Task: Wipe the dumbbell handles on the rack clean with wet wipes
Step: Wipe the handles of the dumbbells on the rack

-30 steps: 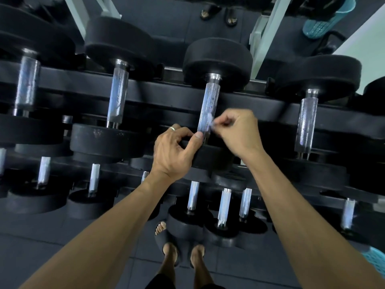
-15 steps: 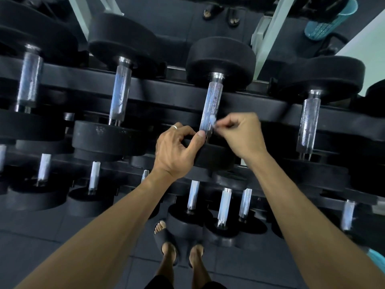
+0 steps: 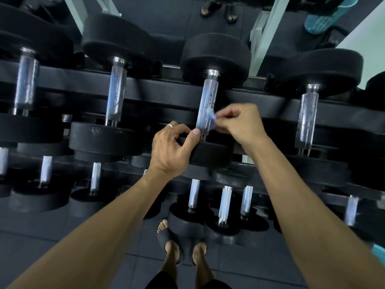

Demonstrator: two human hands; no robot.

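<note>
A black dumbbell with a knurled steel handle lies on the top tier of the rack, in the middle of the view. My left hand grips the near weight head of that dumbbell, thumb on its upper edge. My right hand pinches a small crumpled wet wipe and holds it against the lower right side of the handle. Most of the wipe is hidden by my fingers.
More dumbbells sit left and right on the same tier, with smaller ones on lower tiers. My sandalled feet stand on dark floor tiles. A teal basket and white frame posts stand behind the rack.
My right hand with the wipe has shifted slightly along the lower part of the handle. My left hand keeps its grip on the weight head.
</note>
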